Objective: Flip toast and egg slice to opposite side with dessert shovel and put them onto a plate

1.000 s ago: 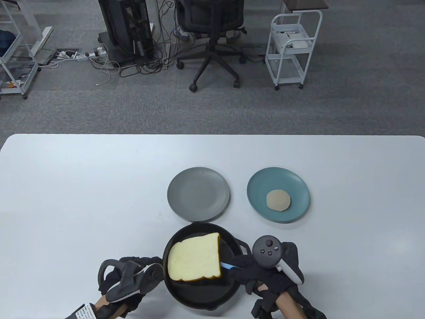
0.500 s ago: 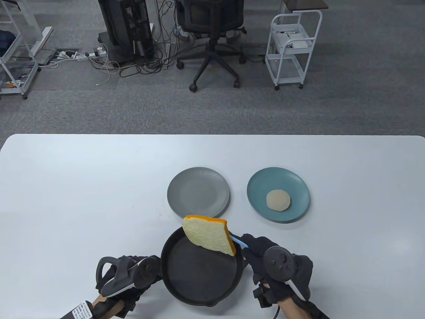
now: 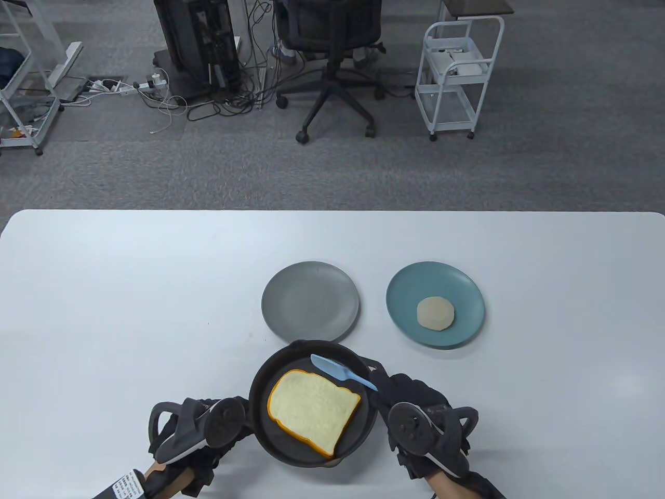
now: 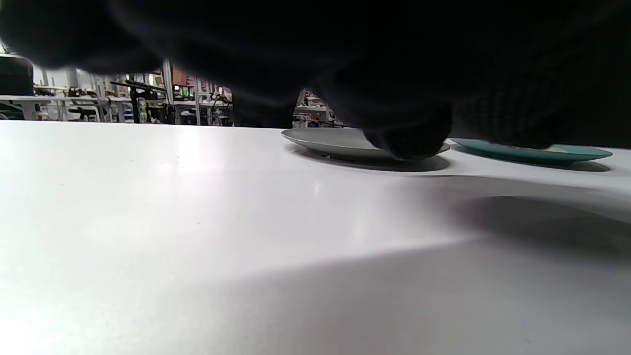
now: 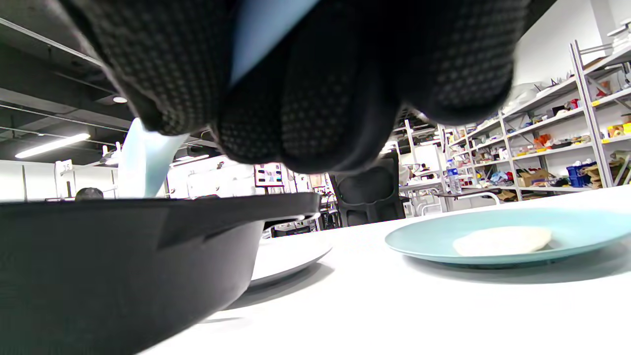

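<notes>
Right hand: the right hand (image 3: 415, 410), in a black dotted-grip glove with a round tracker on its back, is curled round the handle of the dessert shovel (image 3: 340, 372), just right of the pan.
Left hand: the left hand (image 3: 200, 431) is set against the pan's left side under its tracker; whether the fingers are closed on anything cannot be told, the wrist view being filled by dark glove.
Dessert shovel: a thin pale-blue plastic blade, held slanted over the pan's far right part, clear of the toast.
Pan: a round black pan (image 3: 262, 384) with a matte, low wall is seen near the table's front edge.
Toast: the toast (image 3: 311, 408), pale and porous with an orange-brown crust, lies flat inside the pan.
Table: a smooth white surface (image 3: 130, 291) with rounded corners.
Grey plate: a round matte grey plate (image 3: 310, 303), beyond the pan.
Teal plate: a round teal plate (image 3: 405, 291), right of the grey one, with the egg slice (image 3: 435, 313), a flat off-white disc, lying on it.
</notes>
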### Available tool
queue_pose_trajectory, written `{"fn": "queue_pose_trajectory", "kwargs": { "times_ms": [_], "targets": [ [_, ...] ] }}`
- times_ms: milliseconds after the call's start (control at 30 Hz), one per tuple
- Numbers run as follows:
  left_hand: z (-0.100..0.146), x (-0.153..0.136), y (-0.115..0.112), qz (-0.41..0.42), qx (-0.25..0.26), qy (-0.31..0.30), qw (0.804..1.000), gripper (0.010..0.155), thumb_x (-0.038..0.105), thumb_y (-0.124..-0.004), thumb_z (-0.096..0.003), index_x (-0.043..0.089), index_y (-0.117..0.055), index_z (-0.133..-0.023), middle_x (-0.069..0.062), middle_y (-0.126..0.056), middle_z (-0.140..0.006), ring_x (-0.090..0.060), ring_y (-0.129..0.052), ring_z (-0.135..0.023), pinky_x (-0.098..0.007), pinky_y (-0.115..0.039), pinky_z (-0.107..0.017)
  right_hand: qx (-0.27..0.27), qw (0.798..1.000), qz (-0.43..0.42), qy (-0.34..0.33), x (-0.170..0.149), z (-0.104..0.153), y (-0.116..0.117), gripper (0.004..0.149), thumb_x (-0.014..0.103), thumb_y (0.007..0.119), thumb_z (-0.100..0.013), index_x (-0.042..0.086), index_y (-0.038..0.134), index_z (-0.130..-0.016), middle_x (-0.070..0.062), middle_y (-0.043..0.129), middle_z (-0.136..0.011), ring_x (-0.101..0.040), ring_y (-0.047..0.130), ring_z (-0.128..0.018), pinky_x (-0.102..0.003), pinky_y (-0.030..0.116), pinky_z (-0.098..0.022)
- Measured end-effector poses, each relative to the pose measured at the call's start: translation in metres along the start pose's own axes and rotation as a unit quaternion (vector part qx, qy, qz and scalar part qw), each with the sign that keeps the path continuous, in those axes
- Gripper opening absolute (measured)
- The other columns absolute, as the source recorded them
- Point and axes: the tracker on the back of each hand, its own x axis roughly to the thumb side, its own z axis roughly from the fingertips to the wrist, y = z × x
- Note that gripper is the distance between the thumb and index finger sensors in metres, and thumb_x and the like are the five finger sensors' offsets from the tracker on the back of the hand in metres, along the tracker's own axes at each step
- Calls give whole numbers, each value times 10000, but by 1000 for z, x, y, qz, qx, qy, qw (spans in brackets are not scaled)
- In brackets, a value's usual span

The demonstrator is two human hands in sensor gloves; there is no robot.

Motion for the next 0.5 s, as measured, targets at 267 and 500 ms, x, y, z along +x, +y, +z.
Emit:
{"fn": "queue_pose_trajectory", "kwargs": {
  "times_ms": [267, 500],
  "targets": [
    [1, -1, 1, 1, 20, 14, 1000, 469, 610, -862, -300, 324, -978, -653, 148, -1006, -207, -120, -962, -20, -353, -898, -178, 11, 1000, -21, 13, -4, -2, -4, 468, 442, 901, -396, 223, 941, -807, 62, 1095, -493, -125, 1056, -288, -368, 893, -284],
    [2, -5, 4, -3, 36, 34, 999, 466, 609, -864, -301, 325, -979, -652, 147, -1006, -206, -122, -961, -21, -354, -897, -179, -10, 997, -51, 60, -17, -5, -24, 458, 469, 888, -404, 235, 954, -792, 53, 1094, -421, -119, 1038, -219, -367, 887, -246]
  ]
}}
